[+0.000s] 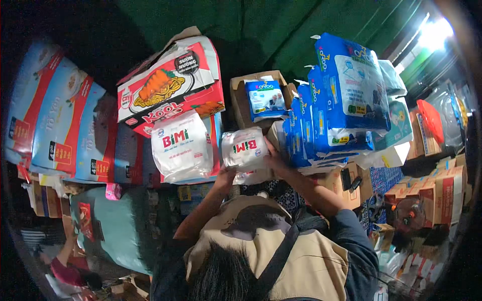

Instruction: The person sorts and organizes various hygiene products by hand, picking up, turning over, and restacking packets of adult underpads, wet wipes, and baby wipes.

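Observation:
Between my two hands is a white plastic-wrapped BiMi pack, its label facing up and slightly tilted. My left hand grips its lower left corner, and my right hand has the right side, the fingers partly hidden. Just below it, part of another white pack shows. To the left, a larger BiMi pack leans against a red-and-white noodle carton. Behind my hands, an open cardboard box has a blue pack at its front.
Blue diaper packs are stacked high on the right. Blue-and-red cartons line the left, above a large green bundle. Brown cartons stand far right. Another person's arm shows at lower left.

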`<action>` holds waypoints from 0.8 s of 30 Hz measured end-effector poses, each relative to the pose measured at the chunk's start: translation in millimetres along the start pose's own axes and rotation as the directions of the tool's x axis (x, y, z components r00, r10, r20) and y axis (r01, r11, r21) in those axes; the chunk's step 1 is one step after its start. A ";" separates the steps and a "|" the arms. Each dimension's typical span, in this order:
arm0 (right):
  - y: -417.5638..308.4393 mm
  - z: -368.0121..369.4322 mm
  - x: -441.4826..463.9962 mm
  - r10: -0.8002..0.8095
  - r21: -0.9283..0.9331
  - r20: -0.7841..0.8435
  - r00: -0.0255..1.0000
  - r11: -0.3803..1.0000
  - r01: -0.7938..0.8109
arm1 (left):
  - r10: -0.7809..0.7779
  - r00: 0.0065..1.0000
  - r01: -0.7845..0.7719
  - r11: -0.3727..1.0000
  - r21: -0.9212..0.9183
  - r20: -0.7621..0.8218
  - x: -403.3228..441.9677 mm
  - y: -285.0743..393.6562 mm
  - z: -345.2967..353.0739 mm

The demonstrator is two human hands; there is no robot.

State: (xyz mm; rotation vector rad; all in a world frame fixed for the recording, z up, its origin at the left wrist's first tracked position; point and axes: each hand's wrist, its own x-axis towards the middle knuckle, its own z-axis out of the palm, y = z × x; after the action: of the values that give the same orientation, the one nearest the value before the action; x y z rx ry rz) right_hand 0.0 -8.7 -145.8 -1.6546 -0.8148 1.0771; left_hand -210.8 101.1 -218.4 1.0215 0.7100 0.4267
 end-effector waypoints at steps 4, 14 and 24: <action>50.9 11.3 16.6 0.101 0.273 0.012 0.995 0.957 -0.101 | -0.036 0.997 0.047 0.981 -0.189 0.061 18.5 -44.6 -13.5; 93.3 16.6 24.0 0.009 -0.664 0.000 1.000 0.748 -0.007 | -0.134 0.988 0.054 0.757 0.651 0.073 15.7 -34.6 -13.6; 44.2 27.0 12.4 0.003 -0.901 0.354 0.935 0.269 0.340 | 0.021 0.935 -0.355 0.046 0.934 0.355 6.1 20.5 25.4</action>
State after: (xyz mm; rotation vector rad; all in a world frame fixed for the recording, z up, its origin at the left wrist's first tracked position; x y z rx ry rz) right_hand -18.9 -1.9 -195.1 -2.2973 -2.1334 0.6181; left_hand -188.5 98.8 -193.9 2.5586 0.5679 -0.0985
